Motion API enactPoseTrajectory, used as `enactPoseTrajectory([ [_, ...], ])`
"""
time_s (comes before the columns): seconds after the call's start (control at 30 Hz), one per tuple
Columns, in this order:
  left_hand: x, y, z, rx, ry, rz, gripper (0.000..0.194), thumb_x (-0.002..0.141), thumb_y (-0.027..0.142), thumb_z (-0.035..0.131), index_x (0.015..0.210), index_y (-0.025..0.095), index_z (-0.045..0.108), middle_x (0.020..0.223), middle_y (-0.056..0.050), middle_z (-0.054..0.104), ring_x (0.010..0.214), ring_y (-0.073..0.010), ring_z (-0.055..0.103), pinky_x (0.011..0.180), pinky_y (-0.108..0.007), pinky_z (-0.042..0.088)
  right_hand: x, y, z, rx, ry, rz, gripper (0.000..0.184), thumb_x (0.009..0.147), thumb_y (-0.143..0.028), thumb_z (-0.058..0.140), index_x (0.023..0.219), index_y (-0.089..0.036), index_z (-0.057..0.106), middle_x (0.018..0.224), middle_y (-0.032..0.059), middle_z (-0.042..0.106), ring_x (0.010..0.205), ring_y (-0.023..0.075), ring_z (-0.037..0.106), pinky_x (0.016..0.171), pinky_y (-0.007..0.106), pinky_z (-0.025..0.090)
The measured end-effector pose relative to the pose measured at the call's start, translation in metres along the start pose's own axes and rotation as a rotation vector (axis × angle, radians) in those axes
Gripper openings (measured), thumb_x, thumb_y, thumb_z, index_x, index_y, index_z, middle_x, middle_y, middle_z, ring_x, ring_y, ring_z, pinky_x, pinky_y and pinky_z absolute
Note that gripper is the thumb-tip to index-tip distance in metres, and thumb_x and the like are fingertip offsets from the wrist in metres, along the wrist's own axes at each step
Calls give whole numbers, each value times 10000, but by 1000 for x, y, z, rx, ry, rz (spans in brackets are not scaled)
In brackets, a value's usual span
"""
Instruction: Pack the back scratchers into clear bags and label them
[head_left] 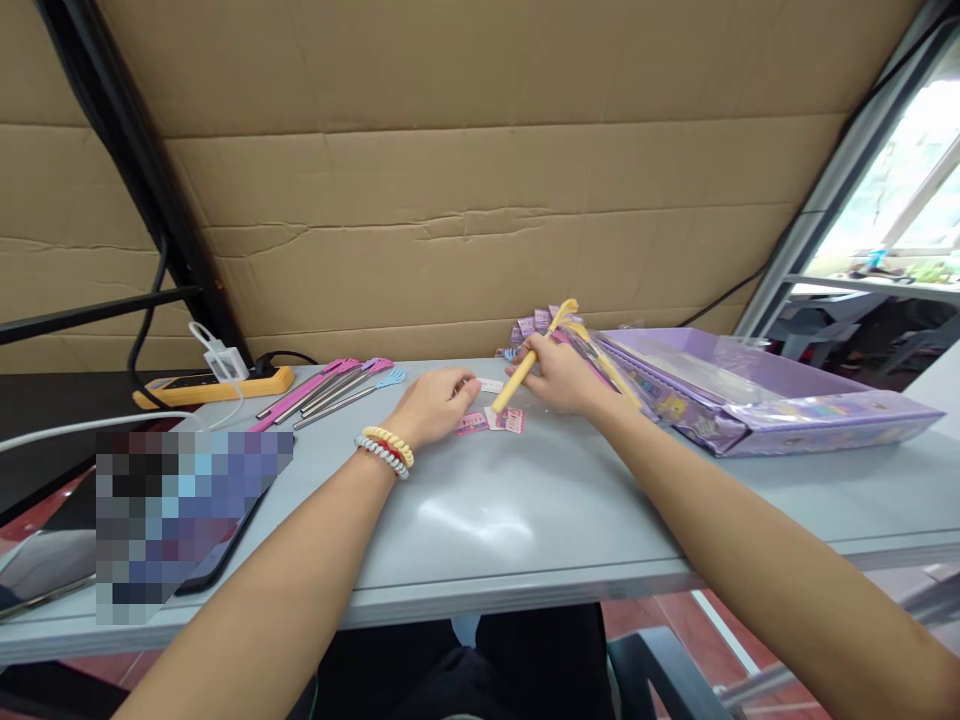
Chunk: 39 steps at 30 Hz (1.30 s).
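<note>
My right hand is closed round a yellow stick-like tool that slants from upper right down to a small pink and white label on the grey table. My left hand rests beside it, fingers curled and pinching a small white label; another pink label lies just below its fingers. Coiled yellow, red and white bands sit on my left wrist.
A purple box with clear wrapping lies at the right, small purple packets behind my right hand. Pink, purple and blue telescopic scratchers lie at the left, with an orange power strip and a dark tablet.
</note>
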<state>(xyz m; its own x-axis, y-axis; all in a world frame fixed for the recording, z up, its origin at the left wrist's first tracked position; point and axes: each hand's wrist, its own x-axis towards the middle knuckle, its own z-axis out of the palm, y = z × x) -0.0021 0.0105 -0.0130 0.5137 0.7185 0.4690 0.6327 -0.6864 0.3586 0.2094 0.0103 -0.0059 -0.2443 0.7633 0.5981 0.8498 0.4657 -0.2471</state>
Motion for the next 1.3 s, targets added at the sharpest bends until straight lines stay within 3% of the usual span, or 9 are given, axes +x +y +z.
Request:
enactPoseTrajectory([
  [0.23, 1, -28, 12, 158, -285, -61, 419, 851, 361, 383, 1168, 201, 606, 1270, -84, 581, 1154, -235, 518, 964, -327, 382, -4, 26, -16, -67, -344, 161, 284, 729, -417, 626, 761, -225, 420, 784, 37, 615, 691, 191, 558, 576, 280, 377],
  [0.43, 1, -32, 14, 145, -381, -101, 511, 849, 422, 391, 1296, 222, 536, 1371, -74, 502, 1250, -251, 446, 1051, -361, 319, -3, 24, -5, -148, -507, 149, 288, 683, -322, 663, 742, -227, 397, 669, 18, 577, 634, 188, 533, 538, 274, 340],
  [0.63, 1, -26, 10, 163, -394, -104, 499, 849, 402, 404, 1291, 219, 547, 1375, -95, 483, 1265, -265, 426, 1050, -392, 324, -2, 25, -2, -134, -395, 111, 274, 639, -171, 629, 744, -224, 382, 651, 3, 545, 630, 176, 506, 542, 261, 330],
  [0.73, 2, -21, 7, 184, -230, -83, 397, 852, 362, 416, 1139, 246, 665, 1345, -99, 488, 1266, -269, 413, 1042, -400, 321, -2, 24, -5, -34, -248, 57, 239, 638, -103, 554, 732, -222, 369, 654, 1, 547, 627, 163, 505, 557, 255, 345],
  [0.87, 4, -11, 2, 152, 54, -18, 341, 854, 331, 417, 930, 226, 733, 1009, -83, 621, 994, -219, 549, 890, -339, 400, 0, 16, -9, 109, 0, 18, 199, 676, -150, 540, 719, -224, 361, 604, -21, 513, 560, 139, 460, 551, 259, 351],
  [0.97, 3, -3, 2, 108, 34, -35, 455, 880, 443, 363, 719, 189, 704, 723, -59, 602, 762, -197, 548, 726, -317, 396, 0, 7, -7, 270, 105, 2, 222, 700, -222, 580, 711, -227, 358, 601, -33, 488, 537, 123, 429, 535, 261, 354],
  [1.1, 5, 2, 9, -213, -27, -155, 551, 841, 606, 360, 714, 168, 670, 635, -26, 580, 634, -164, 502, 615, -285, 356, 0, -8, 1, 554, 94, -7, 295, 705, -288, 642, 727, -226, 354, 670, -29, 517, 565, 114, 466, 547, 265, 393],
  [1.2, 8, 4, 13, -603, 1, -264, 429, 791, 534, 499, 825, 149, 683, 721, -25, 618, 652, -141, 506, 601, -258, 367, -1, -17, 4, 635, 58, 17, 333, 700, -332, 675, 737, -225, 362, 694, -21, 544, 575, 110, 478, 560, 271, 409],
  [1.3, 12, 4, 11, -846, 87, -377, 303, 754, 418, 573, 769, 134, 678, 714, -28, 611, 624, -116, 500, 593, -246, 383, -2, -21, 3, 682, -6, 50, 380, 668, -336, 706, 750, -226, 352, 701, -19, 574, 576, 111, 487, 556, 271, 415],
])
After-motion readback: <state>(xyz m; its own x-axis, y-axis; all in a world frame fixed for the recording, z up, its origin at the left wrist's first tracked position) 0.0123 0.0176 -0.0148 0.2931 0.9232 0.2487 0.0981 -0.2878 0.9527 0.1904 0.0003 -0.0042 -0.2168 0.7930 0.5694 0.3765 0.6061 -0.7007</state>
